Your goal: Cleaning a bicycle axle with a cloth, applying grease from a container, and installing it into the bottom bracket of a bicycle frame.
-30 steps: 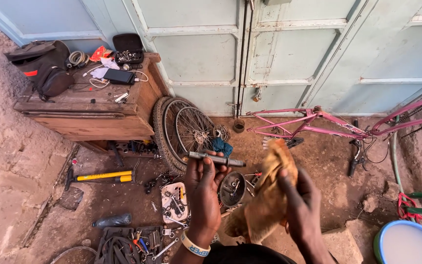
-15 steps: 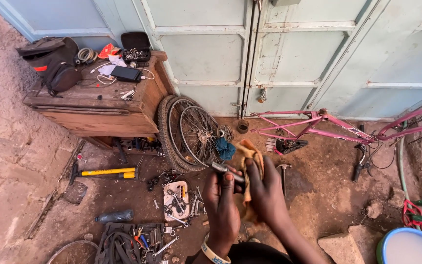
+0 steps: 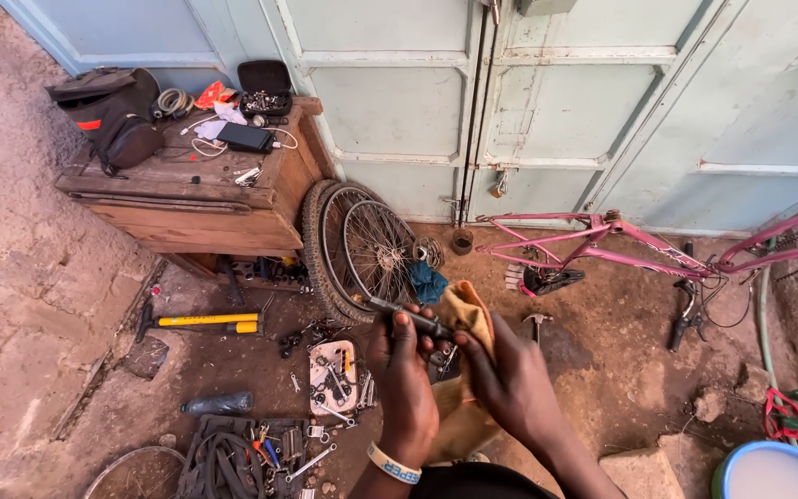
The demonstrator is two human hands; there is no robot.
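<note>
My left hand grips a dark metal rod-shaped bicycle part held level in front of me. My right hand presses a tan cloth against the rod's right end, so that end is hidden in the folds. The cloth hangs down between my arms. A pale wristband sits on my left wrist. Both hands are over the dirt floor, just in front of the leaning wheels.
A wooden chest with a bag, phone and cables stands at the left by pale green metal doors. A pink bicycle frame lies to the right. Scattered tools, a yellow pump and a blue-rimmed basin surround me.
My hands have come down and closer together. The cloth, earlier raised in my right hand apart from the rod, is now wrapped over the rod's end.
</note>
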